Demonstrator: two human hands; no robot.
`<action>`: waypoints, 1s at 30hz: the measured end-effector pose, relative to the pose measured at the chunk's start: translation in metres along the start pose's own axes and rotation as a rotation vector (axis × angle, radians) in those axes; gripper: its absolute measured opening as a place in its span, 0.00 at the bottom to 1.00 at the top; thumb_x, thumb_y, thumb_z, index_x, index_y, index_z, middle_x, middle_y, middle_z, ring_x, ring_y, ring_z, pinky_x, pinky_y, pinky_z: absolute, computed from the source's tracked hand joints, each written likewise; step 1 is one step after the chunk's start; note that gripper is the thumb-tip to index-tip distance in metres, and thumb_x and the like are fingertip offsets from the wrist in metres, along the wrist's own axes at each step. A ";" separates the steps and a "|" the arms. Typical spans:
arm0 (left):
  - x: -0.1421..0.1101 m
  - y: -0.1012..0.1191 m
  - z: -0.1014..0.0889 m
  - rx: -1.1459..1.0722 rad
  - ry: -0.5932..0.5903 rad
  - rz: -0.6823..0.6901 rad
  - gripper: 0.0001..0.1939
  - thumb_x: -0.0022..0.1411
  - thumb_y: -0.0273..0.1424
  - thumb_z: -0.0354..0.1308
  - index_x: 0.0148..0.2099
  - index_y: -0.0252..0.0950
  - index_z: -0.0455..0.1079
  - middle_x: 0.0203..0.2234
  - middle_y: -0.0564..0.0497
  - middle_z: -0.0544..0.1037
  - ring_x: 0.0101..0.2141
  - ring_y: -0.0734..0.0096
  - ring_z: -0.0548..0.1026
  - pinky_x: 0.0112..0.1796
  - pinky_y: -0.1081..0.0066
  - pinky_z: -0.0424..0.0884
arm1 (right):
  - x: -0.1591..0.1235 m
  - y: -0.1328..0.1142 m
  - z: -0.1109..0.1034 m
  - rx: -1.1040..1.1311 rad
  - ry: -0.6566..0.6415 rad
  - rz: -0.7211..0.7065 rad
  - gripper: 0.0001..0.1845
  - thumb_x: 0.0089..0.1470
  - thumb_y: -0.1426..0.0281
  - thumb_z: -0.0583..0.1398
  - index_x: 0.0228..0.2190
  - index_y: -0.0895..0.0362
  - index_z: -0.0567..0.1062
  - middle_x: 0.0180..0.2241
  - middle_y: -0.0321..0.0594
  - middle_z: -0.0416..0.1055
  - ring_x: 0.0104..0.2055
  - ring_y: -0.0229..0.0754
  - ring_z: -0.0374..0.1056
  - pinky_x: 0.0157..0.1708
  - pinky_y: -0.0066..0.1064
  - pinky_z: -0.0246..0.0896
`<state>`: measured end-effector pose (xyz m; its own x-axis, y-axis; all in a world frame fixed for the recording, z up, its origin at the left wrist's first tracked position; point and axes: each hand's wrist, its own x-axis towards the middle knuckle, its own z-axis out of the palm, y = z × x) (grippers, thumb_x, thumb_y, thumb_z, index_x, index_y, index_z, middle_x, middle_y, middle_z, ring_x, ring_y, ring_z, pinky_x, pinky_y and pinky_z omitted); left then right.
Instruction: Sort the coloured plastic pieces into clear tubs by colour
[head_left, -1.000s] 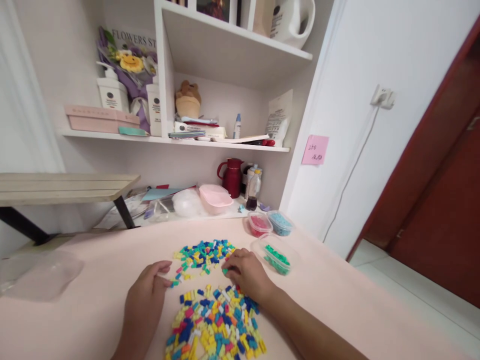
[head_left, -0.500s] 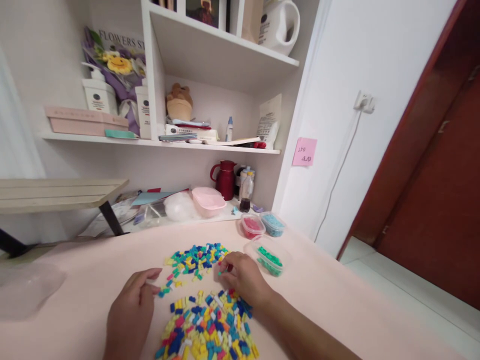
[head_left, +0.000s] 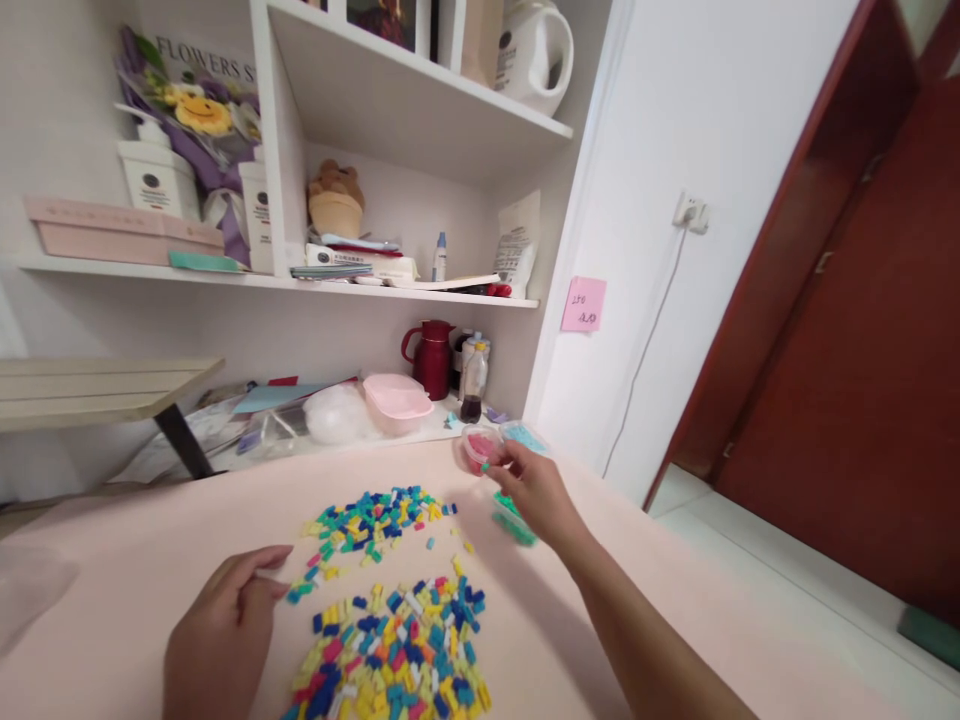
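My right hand (head_left: 536,492) is raised over the small clear tubs, its fingertips pinching a small green block (head_left: 485,467). Below it stands a tub of green blocks (head_left: 519,537), partly hidden by the hand. A tub of pinkish-red pieces (head_left: 472,458) sits just behind the fingertips, with a tub of light blue pieces (head_left: 534,434) to its right. My left hand (head_left: 221,625) rests on the table with thumb and forefinger apart, beside a few loose blocks (head_left: 304,590). Mixed coloured blocks lie in a far pile (head_left: 382,520) and a larger near pile (head_left: 405,650).
Behind the table are a pink lidded box (head_left: 397,400), a dark red jug (head_left: 433,360) and a bottle of dark liquid (head_left: 474,385). A slatted stand (head_left: 105,390) is at the left. White shelves (head_left: 420,292) hang above. A crumpled clear bag (head_left: 34,590) lies at the left edge.
My right hand has moved from the far pile, right and up to the tubs, carrying the green block. My left hand stays by the loose blocks. The view has turned slightly right.
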<state>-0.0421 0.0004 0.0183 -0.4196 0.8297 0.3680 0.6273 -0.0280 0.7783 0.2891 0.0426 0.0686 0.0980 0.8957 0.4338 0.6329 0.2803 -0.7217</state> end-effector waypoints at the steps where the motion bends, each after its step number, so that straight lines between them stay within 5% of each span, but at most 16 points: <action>1: 0.000 0.000 0.000 -0.003 0.003 0.002 0.16 0.52 0.35 0.46 0.36 0.43 0.75 0.30 0.53 0.82 0.33 0.62 0.80 0.36 0.66 0.71 | 0.002 0.004 -0.011 -0.139 0.018 0.037 0.04 0.53 0.69 0.58 0.31 0.53 0.73 0.27 0.34 0.73 0.28 0.40 0.68 0.29 0.29 0.58; 6: 0.000 -0.002 0.001 -0.027 0.013 0.029 0.16 0.52 0.34 0.46 0.35 0.43 0.75 0.29 0.53 0.82 0.33 0.62 0.80 0.36 0.66 0.71 | 0.002 0.023 -0.027 -0.577 -0.095 0.129 0.10 0.53 0.72 0.58 0.33 0.51 0.79 0.38 0.40 0.76 0.36 0.45 0.70 0.31 0.31 0.55; 12: -0.004 -0.001 0.002 -0.063 0.028 0.071 0.14 0.51 0.32 0.47 0.34 0.42 0.74 0.34 0.52 0.82 0.33 0.64 0.80 0.34 0.69 0.73 | -0.006 0.008 0.010 -0.292 -0.040 -0.146 0.15 0.61 0.72 0.52 0.41 0.53 0.78 0.42 0.43 0.75 0.42 0.45 0.70 0.42 0.34 0.61; 17: -0.006 -0.004 0.004 -0.040 0.024 0.071 0.15 0.54 0.31 0.45 0.36 0.40 0.74 0.36 0.50 0.82 0.36 0.64 0.80 0.38 0.67 0.73 | -0.034 -0.016 0.060 -0.059 -0.328 -0.397 0.20 0.61 0.75 0.52 0.50 0.51 0.75 0.42 0.42 0.72 0.43 0.42 0.69 0.45 0.31 0.63; 24: -0.005 -0.011 0.008 0.079 0.033 0.104 0.15 0.58 0.29 0.45 0.36 0.40 0.75 0.40 0.48 0.79 0.41 0.63 0.78 0.43 0.65 0.71 | -0.050 -0.020 0.096 -0.358 -0.534 -0.430 0.28 0.63 0.71 0.53 0.62 0.39 0.63 0.43 0.41 0.66 0.40 0.42 0.68 0.41 0.30 0.62; 30: -0.003 -0.015 0.011 0.227 -0.081 0.108 0.17 0.57 0.24 0.45 0.34 0.38 0.77 0.39 0.47 0.79 0.43 0.63 0.77 0.48 0.65 0.70 | -0.047 -0.016 0.103 -0.379 -0.541 -0.392 0.19 0.64 0.68 0.53 0.53 0.40 0.73 0.42 0.40 0.70 0.41 0.43 0.70 0.40 0.29 0.60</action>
<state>-0.0427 0.0044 -0.0003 -0.2940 0.8709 0.3937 0.8006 -0.0006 0.5992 0.1951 0.0321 0.0039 -0.5159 0.8265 0.2251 0.7732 0.5624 -0.2931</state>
